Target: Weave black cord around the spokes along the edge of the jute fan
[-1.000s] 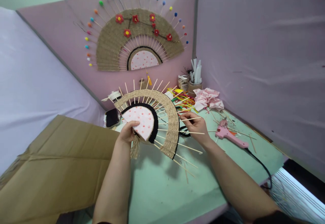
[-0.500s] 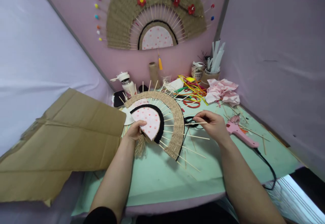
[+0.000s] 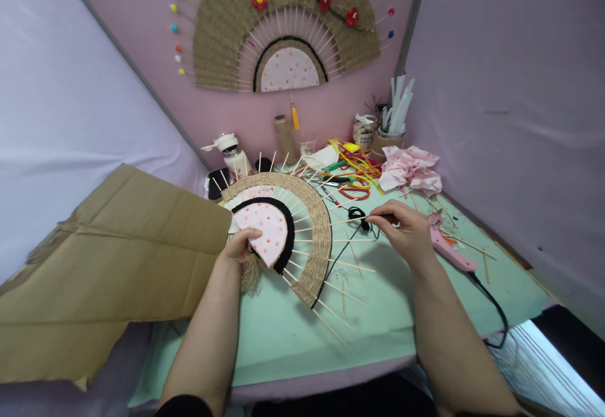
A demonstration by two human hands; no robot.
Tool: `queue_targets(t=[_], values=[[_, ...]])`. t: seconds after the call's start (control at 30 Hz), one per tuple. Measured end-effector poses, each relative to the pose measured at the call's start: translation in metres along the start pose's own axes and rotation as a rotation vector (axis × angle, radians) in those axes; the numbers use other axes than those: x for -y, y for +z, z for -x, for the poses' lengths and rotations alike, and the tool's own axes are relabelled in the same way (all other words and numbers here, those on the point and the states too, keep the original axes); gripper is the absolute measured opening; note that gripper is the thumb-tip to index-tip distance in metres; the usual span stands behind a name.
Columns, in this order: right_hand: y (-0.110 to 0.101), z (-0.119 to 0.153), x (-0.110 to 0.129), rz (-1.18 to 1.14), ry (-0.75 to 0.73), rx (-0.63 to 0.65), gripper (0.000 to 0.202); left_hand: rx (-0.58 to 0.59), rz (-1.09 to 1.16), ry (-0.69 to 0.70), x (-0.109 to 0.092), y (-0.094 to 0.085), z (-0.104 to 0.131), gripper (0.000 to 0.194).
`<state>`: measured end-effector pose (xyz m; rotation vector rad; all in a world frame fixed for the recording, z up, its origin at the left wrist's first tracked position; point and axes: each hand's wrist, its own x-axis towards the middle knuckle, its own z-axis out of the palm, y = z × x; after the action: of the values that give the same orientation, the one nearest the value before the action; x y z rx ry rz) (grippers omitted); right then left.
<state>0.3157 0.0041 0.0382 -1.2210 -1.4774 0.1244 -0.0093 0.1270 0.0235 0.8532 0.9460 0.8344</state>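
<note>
My left hand grips a half-round woven fan by its pink-dotted centre, thumb on top and fingers hidden beneath. Thin sticks radiate from the black-edged centre through a tan woven band and stick out past it. To the right of the fan, my right hand is closed in a pinch at a small bundle of black cord. A strand runs from the bundle down to the band's lower outer edge, where a black line follows the rim. One stick's tip ends close to my right fingertips.
A pink glue gun lies right of my right hand. Folded cardboard stands at the left. Behind the fan are a white bottle, red-handled scissors, colourful strips and crumpled pink paper. A larger flowered fan hangs on the wall.
The fan, in my left hand, has shifted slightly left and tilted down. The black bundle now sits farther from its rim, and the strand between them is longer and straighter.
</note>
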Motion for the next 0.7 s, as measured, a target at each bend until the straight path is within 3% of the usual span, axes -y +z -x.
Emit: queue_targets(t=[0.43,0.57,0.7], values=[[0.011,0.001,0.007,-0.036,0.165,-0.023,0.012,0.121,0.006,-0.002,0.005,-0.015,-0.003,0.033],[0.03,-0.007,0.012,-0.08,0.246,0.056,0.017,0.16,-0.025,-0.033,0.005,-0.017,-0.002,0.033],[0.048,-0.026,0.014,-0.117,0.171,0.213,0.018,0.171,-0.042,-0.065,0.003,-0.023,0.006,0.034]])
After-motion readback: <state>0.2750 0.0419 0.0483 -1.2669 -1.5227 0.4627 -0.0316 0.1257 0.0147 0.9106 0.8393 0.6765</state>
